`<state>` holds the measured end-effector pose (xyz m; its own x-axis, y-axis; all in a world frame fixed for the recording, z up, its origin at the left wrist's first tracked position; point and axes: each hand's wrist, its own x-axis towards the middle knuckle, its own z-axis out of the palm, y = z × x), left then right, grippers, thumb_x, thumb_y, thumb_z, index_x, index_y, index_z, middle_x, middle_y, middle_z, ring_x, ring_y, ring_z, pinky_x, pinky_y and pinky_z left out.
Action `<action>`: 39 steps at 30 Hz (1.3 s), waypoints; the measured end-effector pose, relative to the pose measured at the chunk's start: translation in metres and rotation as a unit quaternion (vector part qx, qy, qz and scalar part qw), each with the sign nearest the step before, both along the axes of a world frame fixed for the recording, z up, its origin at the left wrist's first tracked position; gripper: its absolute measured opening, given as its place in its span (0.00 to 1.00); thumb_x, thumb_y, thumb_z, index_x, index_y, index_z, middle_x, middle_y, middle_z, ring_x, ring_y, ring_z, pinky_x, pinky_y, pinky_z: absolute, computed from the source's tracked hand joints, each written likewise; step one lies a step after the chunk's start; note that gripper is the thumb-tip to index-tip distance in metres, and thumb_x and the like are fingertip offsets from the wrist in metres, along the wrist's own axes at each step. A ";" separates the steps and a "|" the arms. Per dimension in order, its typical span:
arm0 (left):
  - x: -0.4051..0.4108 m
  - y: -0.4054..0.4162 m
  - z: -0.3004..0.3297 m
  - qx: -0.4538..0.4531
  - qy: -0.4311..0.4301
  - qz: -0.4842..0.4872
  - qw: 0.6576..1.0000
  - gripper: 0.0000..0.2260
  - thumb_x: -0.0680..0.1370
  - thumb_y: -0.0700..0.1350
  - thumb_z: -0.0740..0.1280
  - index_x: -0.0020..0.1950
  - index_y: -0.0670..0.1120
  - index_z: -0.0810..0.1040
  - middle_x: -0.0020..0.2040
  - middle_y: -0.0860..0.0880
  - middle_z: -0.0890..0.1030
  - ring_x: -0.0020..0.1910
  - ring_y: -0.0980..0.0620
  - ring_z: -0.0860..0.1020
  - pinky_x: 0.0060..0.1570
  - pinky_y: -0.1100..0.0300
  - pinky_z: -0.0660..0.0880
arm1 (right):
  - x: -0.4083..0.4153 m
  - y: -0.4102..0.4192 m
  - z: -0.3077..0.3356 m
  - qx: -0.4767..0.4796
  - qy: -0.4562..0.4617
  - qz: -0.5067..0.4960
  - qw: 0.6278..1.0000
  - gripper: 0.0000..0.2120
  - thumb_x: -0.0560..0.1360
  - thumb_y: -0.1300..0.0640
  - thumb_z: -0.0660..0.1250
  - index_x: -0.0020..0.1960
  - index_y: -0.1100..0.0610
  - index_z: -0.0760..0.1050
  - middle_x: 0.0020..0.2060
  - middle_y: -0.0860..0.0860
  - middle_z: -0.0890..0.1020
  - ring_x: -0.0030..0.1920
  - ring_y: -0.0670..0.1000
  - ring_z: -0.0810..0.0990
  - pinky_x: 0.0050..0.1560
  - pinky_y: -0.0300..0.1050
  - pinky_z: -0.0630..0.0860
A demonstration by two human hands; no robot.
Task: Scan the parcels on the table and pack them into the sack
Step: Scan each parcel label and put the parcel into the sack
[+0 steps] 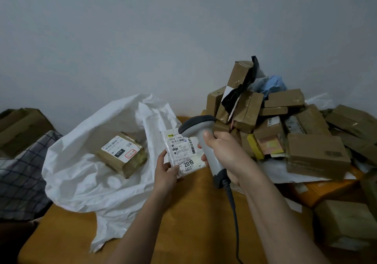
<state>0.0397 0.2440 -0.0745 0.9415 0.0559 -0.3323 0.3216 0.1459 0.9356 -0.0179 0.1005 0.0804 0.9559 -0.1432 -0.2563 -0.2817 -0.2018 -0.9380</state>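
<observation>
My left hand (pixel 165 168) holds a small white parcel (pixel 183 153) by its lower left edge, label facing me, above the wooden table (pixel 183 212). My right hand (pixel 221 151) grips the handle of a grey barcode scanner (pixel 201 130), whose dark head points down at the parcel's label. A cable runs from the scanner's base toward me. To the left lies the open white sack (pixel 85 174), with one brown labelled parcel (pixel 122 154) resting inside it. A heap of brown parcels (pixel 285 124) fills the table's right side.
Against the grey wall the heap rises highest, with black and blue wrapping among the boxes. More cartons (pixel 346 220) sit at the near right. A checked cloth (pixel 22 171) and a cardboard box (pixel 18 127) lie at the left beside the table.
</observation>
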 end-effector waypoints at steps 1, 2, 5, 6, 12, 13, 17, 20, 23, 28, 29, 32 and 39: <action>0.002 0.006 0.001 0.003 -0.003 0.008 1.000 0.29 0.80 0.32 0.62 0.75 0.56 0.62 0.60 0.42 0.79 0.54 0.42 0.82 0.42 0.50 0.81 | 0.001 0.005 0.000 0.006 0.003 0.004 1.000 0.15 0.83 0.49 0.56 0.55 0.59 0.75 0.42 0.54 0.80 0.37 0.49 0.78 0.38 0.44 0.76; 0.004 0.012 0.005 0.005 -0.007 0.019 1.000 0.29 0.80 0.31 0.62 0.76 0.55 0.61 0.60 0.42 0.78 0.53 0.42 0.82 0.40 0.51 0.81 | 0.003 0.009 0.000 0.019 0.005 0.006 1.000 0.15 0.83 0.49 0.56 0.55 0.59 0.75 0.41 0.54 0.80 0.37 0.49 0.78 0.37 0.43 0.76; 0.018 0.037 0.010 0.005 -0.033 0.078 0.996 0.28 0.80 0.30 0.61 0.75 0.52 0.61 0.60 0.44 0.77 0.52 0.44 0.81 0.34 0.56 0.80 | 0.008 0.020 0.001 0.068 0.004 -0.006 0.998 0.13 0.83 0.50 0.56 0.50 0.57 0.74 0.39 0.55 0.79 0.34 0.49 0.78 0.33 0.41 0.75; 0.024 0.046 0.015 0.009 -0.040 0.106 0.994 0.28 0.80 0.30 0.61 0.75 0.51 0.61 0.60 0.44 0.77 0.52 0.43 0.81 0.34 0.56 0.79 | 0.010 0.023 0.001 0.076 0.003 -0.010 0.997 0.12 0.83 0.50 0.56 0.48 0.56 0.73 0.38 0.56 0.79 0.33 0.49 0.78 0.32 0.41 0.75; 0.067 0.088 0.026 0.055 -0.053 0.285 0.956 0.25 0.77 0.34 0.65 0.70 0.55 0.66 0.61 0.45 0.77 0.47 0.49 0.81 0.42 0.55 0.80 | 0.015 0.031 -0.006 0.083 0.015 -0.044 0.995 0.10 0.83 0.49 0.57 0.48 0.51 0.73 0.36 0.57 0.79 0.34 0.52 0.78 0.36 0.45 0.74; 0.073 0.093 0.027 0.085 -0.064 0.310 0.945 0.25 0.75 0.37 0.66 0.68 0.58 0.67 0.63 0.46 0.75 0.50 0.49 0.80 0.48 0.52 0.80 | 0.014 0.030 -0.008 0.083 0.019 -0.053 0.995 0.10 0.83 0.49 0.57 0.49 0.51 0.73 0.36 0.58 0.79 0.35 0.52 0.78 0.35 0.45 0.74; 0.078 0.084 0.034 0.170 -0.077 0.300 0.936 0.31 0.76 0.40 0.69 0.76 0.51 0.60 0.68 0.49 0.66 0.62 0.51 0.72 0.57 0.81 0.60 | 0.012 0.020 -0.020 0.090 0.036 -0.099 0.990 0.10 0.83 0.49 0.58 0.51 0.53 0.73 0.37 0.58 0.78 0.34 0.53 0.77 0.35 0.47 0.73; 0.075 0.058 0.029 0.121 -0.054 0.254 0.958 0.33 0.78 0.40 0.66 0.79 0.48 0.53 0.76 0.46 0.55 0.61 0.46 0.75 0.63 0.67 0.67 | 0.007 0.006 -0.028 0.084 0.051 -0.135 0.986 0.13 0.83 0.49 0.57 0.58 0.57 0.73 0.37 0.58 0.78 0.33 0.52 0.77 0.31 0.45 0.73; 0.069 0.029 0.016 0.137 -0.059 0.219 0.964 0.28 0.78 0.38 0.64 0.76 0.43 0.58 0.73 0.44 0.58 0.54 0.48 0.78 0.56 0.60 0.72 | 0.001 -0.014 -0.035 0.092 0.057 -0.184 0.977 0.14 0.83 0.50 0.57 0.59 0.60 0.72 0.37 0.59 0.77 0.32 0.53 0.76 0.31 0.45 0.75; 0.047 -0.027 -0.001 0.182 -0.079 0.086 0.976 0.20 0.80 0.38 0.61 0.72 0.42 0.63 0.68 0.46 0.63 0.52 0.52 0.74 0.53 0.62 0.70 | -0.008 -0.054 -0.042 0.080 0.049 -0.269 0.959 0.13 0.83 0.51 0.57 0.56 0.60 0.71 0.41 0.60 0.78 0.36 0.54 0.78 0.35 0.46 0.75; 0.045 -0.036 -0.008 0.197 -0.079 0.055 0.976 0.19 0.80 0.38 0.62 0.71 0.43 0.65 0.66 0.47 0.65 0.53 0.53 0.73 0.53 0.62 0.69 | -0.010 -0.061 -0.043 0.079 0.049 -0.278 0.956 0.12 0.83 0.51 0.57 0.55 0.59 0.71 0.41 0.61 0.78 0.36 0.54 0.78 0.34 0.46 0.75; 0.041 -0.066 -0.026 0.227 -0.053 -0.070 0.970 0.16 0.79 0.39 0.65 0.66 0.47 0.69 0.63 0.50 0.72 0.55 0.54 0.73 0.52 0.60 0.73 | -0.013 -0.082 -0.047 0.067 0.060 -0.293 0.952 0.12 0.84 0.50 0.56 0.56 0.59 0.70 0.43 0.60 0.78 0.35 0.53 0.78 0.32 0.45 0.73; 0.035 -0.118 -0.058 0.349 -0.078 -0.348 0.867 0.33 0.75 0.44 0.72 0.77 0.53 0.61 0.73 0.48 0.66 0.68 0.46 0.71 0.64 0.51 0.73 | -0.003 -0.130 -0.052 0.090 0.071 -0.277 0.954 0.14 0.84 0.52 0.56 0.59 0.62 0.70 0.41 0.60 0.76 0.33 0.52 0.75 0.27 0.40 0.72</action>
<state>0.0747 0.1258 -0.1321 0.8587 -0.4066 -0.3120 -0.0336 -0.6522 0.7573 -0.0208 -0.0294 0.0284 0.7004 -0.5578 -0.4454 -0.4253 0.1750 -0.8880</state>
